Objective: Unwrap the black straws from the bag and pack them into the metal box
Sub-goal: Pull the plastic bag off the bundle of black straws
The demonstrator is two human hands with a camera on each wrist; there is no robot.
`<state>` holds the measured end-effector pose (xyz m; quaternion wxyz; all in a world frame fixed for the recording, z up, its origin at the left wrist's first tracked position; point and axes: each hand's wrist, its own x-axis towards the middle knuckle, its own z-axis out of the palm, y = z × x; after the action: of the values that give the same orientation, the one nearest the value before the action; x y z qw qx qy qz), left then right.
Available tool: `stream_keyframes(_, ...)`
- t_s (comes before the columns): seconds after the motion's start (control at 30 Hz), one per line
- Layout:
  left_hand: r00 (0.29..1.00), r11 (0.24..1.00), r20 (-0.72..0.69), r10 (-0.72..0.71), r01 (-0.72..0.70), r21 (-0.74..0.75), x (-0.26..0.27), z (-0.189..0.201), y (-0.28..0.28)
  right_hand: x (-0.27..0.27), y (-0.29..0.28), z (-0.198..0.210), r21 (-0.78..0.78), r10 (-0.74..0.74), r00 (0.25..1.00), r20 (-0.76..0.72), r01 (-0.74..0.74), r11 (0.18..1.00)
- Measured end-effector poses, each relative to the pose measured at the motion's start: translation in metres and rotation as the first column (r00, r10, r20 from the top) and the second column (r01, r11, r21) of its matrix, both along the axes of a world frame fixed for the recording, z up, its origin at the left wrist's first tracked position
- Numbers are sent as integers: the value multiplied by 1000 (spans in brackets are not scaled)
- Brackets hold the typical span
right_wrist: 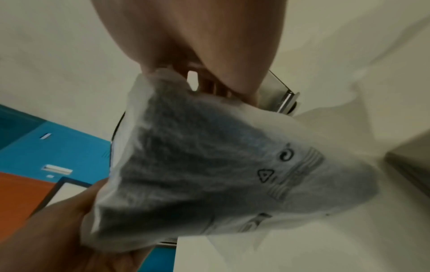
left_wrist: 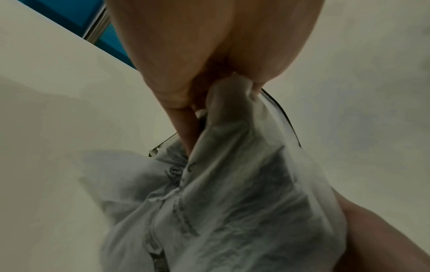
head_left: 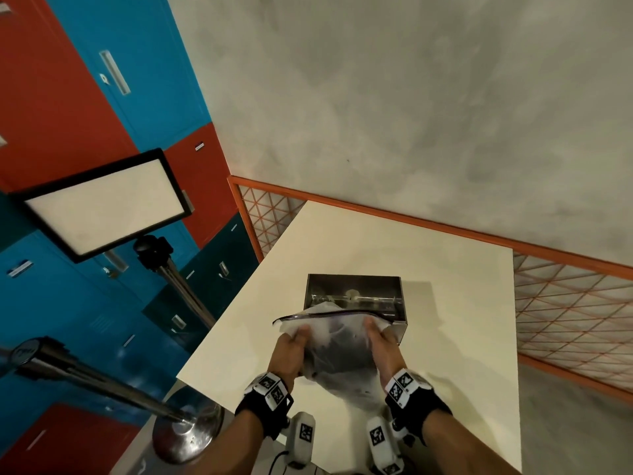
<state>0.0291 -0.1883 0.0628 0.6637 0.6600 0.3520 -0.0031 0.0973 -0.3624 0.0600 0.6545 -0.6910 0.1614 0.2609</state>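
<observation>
A frosted plastic bag (head_left: 337, 351) with a dark zip edge along its top hangs above the table's middle, just in front of the metal box (head_left: 356, 296). A dark mass of black straws (head_left: 337, 363) shows through the plastic. My left hand (head_left: 291, 351) grips the bag's upper left part, and my right hand (head_left: 382, 342) grips its upper right corner. The left wrist view shows my fingers (left_wrist: 186, 128) pinching bunched plastic of the bag (left_wrist: 232, 211). Printed marks are visible on the bag (right_wrist: 209, 156) in the right wrist view. The open-topped box shows only its shiny inside walls.
The white table (head_left: 462, 354) is bounded by an orange mesh fence (head_left: 565, 303) at the back and right. To the left stand a light panel on a stand (head_left: 106, 207), a metal post with a round base (head_left: 186, 430), and red and blue lockers (head_left: 68, 97).
</observation>
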Motion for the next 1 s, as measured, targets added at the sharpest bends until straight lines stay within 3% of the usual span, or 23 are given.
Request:
stream_keyframes(0.2, 993, 992, 63, 99, -93, -80, 2, 5, 3, 12, 9, 6, -38, 42, 986, 164, -37, 999)
stream_keyframes(0.3, 995, 991, 16, 94, -95, 96, -1, 6, 20, 21, 18, -6, -15, -70, 986, 151, 73, 997)
stream_keyframes(0.4, 991, 949, 96, 89, -113, 294, -3, 19, 29, 26, 20, -4, 12, -125, 980, 156, 125, 992)
stream_keyframes(0.47, 985, 850, 172, 20, -107, 515, -6, 30, 37, 24, 26, 2, -9, -123, 981, 150, 126, 992)
stream_keyframes(0.53, 967, 700, 215, -135, -60, 711, -8, 41, 43, 19, 30, 8, -44, -135, 978, 160, 144, 989)
stream_keyframes(0.67, 861, 442, 133, -490, 114, 890, 9, 56, 32, 18, 36, 16, -86, -191, 956, 224, 215, 973)
stream_keyframes(0.77, 786, 356, 40, -617, 234, 905, 29, 56, 11, 17, 38, 20, -74, -226, 943, 244, 250, 965)
stream_keyframes(0.87, 723, 264, -11, -690, 266, 927, 49, 55, -7, 18, 36, 24, -82, -196, 945, 262, 224, 971)
stream_keyframes(1.0, 717, 250, -35, -696, 288, 925, 71, 52, -21, 23, 33, 24, -131, -105, 955, 279, 146, 981)
